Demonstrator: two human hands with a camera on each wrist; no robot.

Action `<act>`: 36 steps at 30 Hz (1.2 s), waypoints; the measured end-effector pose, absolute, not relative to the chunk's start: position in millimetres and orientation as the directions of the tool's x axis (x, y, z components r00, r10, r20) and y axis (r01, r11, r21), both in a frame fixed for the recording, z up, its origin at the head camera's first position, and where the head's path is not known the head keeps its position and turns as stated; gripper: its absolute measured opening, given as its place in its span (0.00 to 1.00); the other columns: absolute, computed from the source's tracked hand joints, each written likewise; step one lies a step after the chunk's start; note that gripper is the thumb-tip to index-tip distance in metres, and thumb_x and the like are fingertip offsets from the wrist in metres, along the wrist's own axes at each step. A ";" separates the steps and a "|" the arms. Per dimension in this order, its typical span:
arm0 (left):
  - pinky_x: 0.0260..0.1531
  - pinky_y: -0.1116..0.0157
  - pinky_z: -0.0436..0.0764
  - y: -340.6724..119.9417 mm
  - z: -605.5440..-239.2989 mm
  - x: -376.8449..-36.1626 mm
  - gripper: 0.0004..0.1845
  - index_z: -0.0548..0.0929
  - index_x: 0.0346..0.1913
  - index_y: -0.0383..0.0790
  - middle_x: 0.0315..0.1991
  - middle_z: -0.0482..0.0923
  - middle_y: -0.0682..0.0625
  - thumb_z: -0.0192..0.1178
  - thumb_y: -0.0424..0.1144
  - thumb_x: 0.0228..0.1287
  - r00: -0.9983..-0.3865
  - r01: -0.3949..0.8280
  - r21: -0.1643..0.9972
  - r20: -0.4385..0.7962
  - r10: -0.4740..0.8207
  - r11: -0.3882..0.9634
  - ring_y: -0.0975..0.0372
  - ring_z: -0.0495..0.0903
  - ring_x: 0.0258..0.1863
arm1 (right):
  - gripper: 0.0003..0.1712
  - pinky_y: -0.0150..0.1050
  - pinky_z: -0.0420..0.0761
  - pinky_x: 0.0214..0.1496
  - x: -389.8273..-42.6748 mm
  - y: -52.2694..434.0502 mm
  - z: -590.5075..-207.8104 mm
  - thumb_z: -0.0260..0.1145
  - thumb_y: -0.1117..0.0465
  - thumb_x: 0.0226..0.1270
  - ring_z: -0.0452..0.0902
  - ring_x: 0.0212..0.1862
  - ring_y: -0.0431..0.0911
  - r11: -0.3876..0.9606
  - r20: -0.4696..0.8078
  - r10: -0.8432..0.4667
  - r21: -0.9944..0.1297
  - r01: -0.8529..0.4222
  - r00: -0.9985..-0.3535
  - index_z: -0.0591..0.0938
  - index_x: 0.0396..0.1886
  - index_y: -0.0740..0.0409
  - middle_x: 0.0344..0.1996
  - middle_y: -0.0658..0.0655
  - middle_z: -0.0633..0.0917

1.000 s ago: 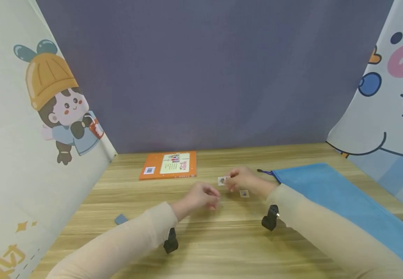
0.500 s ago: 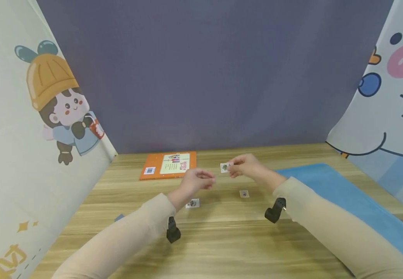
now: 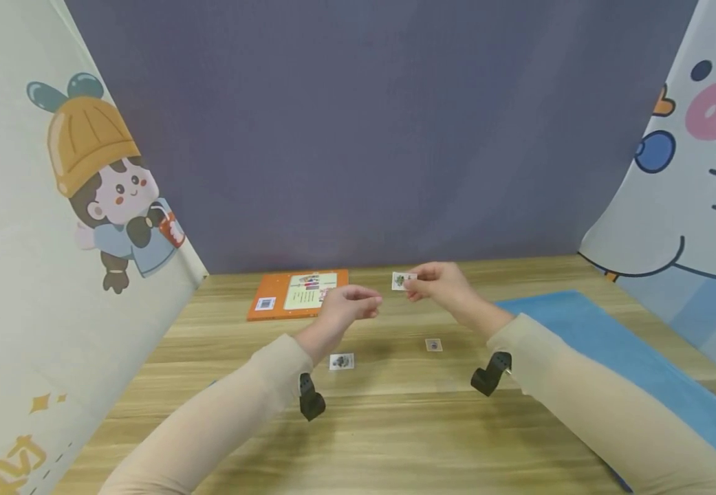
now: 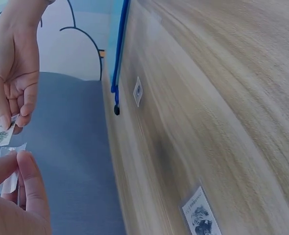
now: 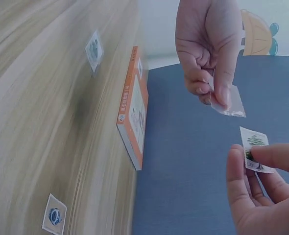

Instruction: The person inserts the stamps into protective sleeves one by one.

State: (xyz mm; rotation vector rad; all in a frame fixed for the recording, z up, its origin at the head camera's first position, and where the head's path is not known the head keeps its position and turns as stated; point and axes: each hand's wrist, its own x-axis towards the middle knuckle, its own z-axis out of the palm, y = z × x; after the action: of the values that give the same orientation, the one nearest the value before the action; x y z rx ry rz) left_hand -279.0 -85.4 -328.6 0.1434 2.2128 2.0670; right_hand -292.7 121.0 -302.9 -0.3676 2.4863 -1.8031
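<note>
Both hands hover above the wooden table [image 3: 395, 440], a little apart. My right hand [image 3: 413, 285] pinches a small stamp with a green picture [image 3: 404, 280] by its edge; the stamp [image 5: 254, 149] shows clearly in the right wrist view. Just to its left, my left hand [image 3: 366, 306] pinches a small clear plastic sleeve [image 5: 228, 100], also seen as a see-through sleeve [image 4: 10, 169] in the left wrist view. Two more sleeved stamps lie flat on the table: one [image 3: 342, 361] under the left hand, one [image 3: 434, 344] below the right hand.
An orange book [image 3: 300, 293] lies at the back of the table, left of centre. A blue zip bag [image 3: 611, 364] covers the right side, its zipper pull [image 4: 116, 110] toward the middle. Fabric backdrops with cartoon prints close in the left, back and right.
Both hands rose from the table and moved farther away. The right hand carried its stamp up; the left hand lifted off, uncovering a sleeved stamp on the table.
</note>
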 end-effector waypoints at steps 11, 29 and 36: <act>0.44 0.67 0.86 -84.2 -321.9 -280.0 0.11 0.84 0.44 0.29 0.42 0.85 0.44 0.66 0.32 0.61 -0.994 0.005 1.000 0.004 0.111 0.007 0.67 0.82 0.28 | 0.17 0.43 0.87 0.48 -286.8 116.8 -297.3 0.67 0.65 0.65 0.85 0.36 0.47 0.230 0.123 -0.212 -0.958 -0.172 -0.969 0.80 0.50 0.71 0.39 0.67 0.87; 0.43 0.68 0.86 -81.6 -321.9 -279.4 0.10 0.83 0.43 0.30 0.47 0.83 0.38 0.65 0.32 0.62 -0.994 -0.005 0.999 0.000 0.109 -0.049 0.67 0.82 0.28 | 0.17 0.38 0.86 0.49 -286.0 112.5 -300.6 0.67 0.63 0.65 0.85 0.33 0.42 0.240 0.088 -0.182 -0.962 -0.131 -0.979 0.81 0.49 0.70 0.35 0.57 0.89; 0.41 0.69 0.86 -80.6 -323.0 -279.7 0.09 0.83 0.43 0.29 0.49 0.83 0.36 0.64 0.32 0.63 -0.995 -0.001 0.998 0.006 0.097 -0.064 0.67 0.82 0.28 | 0.16 0.43 0.86 0.49 -285.3 111.5 -299.3 0.66 0.63 0.65 0.86 0.36 0.47 0.235 0.113 -0.167 -0.960 -0.151 -0.980 0.81 0.49 0.70 0.40 0.65 0.87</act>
State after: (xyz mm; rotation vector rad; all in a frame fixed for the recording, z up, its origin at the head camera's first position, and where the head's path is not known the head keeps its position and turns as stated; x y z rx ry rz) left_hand -279.7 -80.6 -323.0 0.1088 2.1014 2.2416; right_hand -285.3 111.5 -299.3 -0.3159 2.4589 -1.9086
